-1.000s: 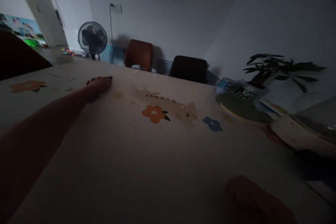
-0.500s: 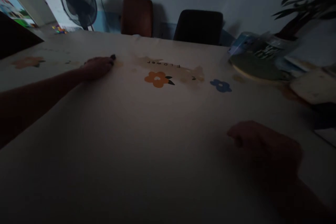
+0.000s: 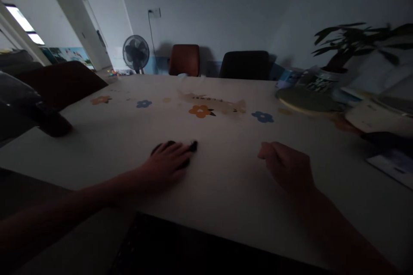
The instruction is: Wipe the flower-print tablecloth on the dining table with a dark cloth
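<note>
Under the fingers of my left hand lies a small black object whose kind I cannot make out. Parts of it show past the fingertips and beside the knuckles; the palm covers the rest. The hand is flat on it, pressing it to the white table in the near middle. My right hand is curled into a loose fist at or just over the tabletop, to the right. Nothing shows in that fist. Flower prints decorate the tablecloth beyond both hands.
A dark bottle-like object stands at the left, slightly blurred. To the right are a potted plant, a round green mat and a pale container. Chairs and a fan are behind the table.
My left hand has come from the far left of the table to the near middle, bringing the black object along. My right hand stays curled. The view has tilted up and drawn back.
</note>
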The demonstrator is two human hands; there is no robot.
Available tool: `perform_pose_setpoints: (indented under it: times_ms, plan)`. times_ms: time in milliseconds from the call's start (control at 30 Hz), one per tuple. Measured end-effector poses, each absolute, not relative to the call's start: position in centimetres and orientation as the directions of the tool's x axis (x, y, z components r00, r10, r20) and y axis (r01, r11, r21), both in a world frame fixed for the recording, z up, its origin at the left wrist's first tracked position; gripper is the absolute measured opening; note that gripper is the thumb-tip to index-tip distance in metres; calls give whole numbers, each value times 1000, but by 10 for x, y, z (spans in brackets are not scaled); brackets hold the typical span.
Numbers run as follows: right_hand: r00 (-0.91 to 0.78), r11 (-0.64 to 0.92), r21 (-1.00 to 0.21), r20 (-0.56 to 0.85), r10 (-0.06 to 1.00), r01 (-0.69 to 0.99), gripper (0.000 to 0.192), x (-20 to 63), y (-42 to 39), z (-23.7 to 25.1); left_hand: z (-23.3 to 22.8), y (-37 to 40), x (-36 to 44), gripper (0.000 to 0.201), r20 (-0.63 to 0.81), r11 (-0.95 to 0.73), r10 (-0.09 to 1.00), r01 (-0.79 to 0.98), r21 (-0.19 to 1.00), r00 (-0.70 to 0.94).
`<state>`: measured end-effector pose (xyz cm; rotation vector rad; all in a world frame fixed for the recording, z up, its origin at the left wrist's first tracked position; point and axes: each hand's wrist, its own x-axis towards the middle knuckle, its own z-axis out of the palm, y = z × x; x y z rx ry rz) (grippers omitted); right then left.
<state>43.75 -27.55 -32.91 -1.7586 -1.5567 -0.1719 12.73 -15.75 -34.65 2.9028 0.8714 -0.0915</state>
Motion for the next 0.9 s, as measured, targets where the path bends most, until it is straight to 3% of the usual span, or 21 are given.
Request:
perform_pose_setpoints:
  times_ms: [133,300,533,633,733,900]
  plan:
    - [254,47,-446,589,767,894,49,442,-273,-328,-348,-206,173,54,56,-963,258,253,88,965]
    - [327,-4,-470,609,722,883,51,451,-274,-326,-341,-245,255,49,149,-998,-24,-31,48,989]
    - [413,-96,-514,549,726,852,52,459,-274,-327,-331,-248,293,44,75,-986,-156,-159,38,985]
    - [431,-132,-513,524,735,848,54,458,-275,-325,-334,-222,275,43,103,-992,-98,-105,70,990]
    - [462,-181,-530,464,756,828,57,457,-274,-323,-337,-175,253,45,106,-991,65,52,126,992]
    - [493,-228,-548,404,771,805,57,455,-272,-322,-337,-62,207,46,-21,-828,551,550,111,834]
